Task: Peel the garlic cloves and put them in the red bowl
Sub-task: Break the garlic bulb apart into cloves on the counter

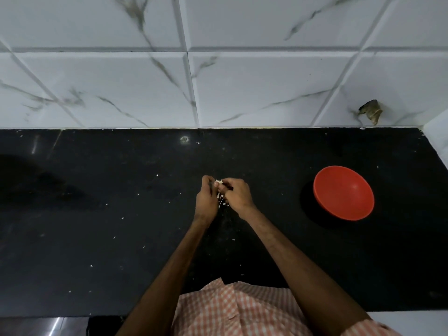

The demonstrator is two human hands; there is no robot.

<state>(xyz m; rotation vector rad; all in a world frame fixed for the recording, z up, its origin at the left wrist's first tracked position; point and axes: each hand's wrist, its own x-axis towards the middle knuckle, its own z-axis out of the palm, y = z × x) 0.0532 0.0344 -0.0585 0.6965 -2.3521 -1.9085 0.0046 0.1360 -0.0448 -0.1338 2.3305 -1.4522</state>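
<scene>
Both hands meet over the middle of the black counter (121,214). My left hand (206,200) and my right hand (236,194) pinch a small pale garlic clove (219,182) between their fingertips. Thin strips of white skin (221,201) hang down between the two hands. Most of the clove is hidden by the fingers. The red bowl (343,192) stands on the counter to the right of my hands, a good hand's width away, and looks empty from here.
Small white flecks of garlic skin lie scattered over the counter. A white marble-tiled wall (218,81) rises behind it, with a broken hole (371,111) at the right. The counter's front edge runs just before my checked shirt (242,309).
</scene>
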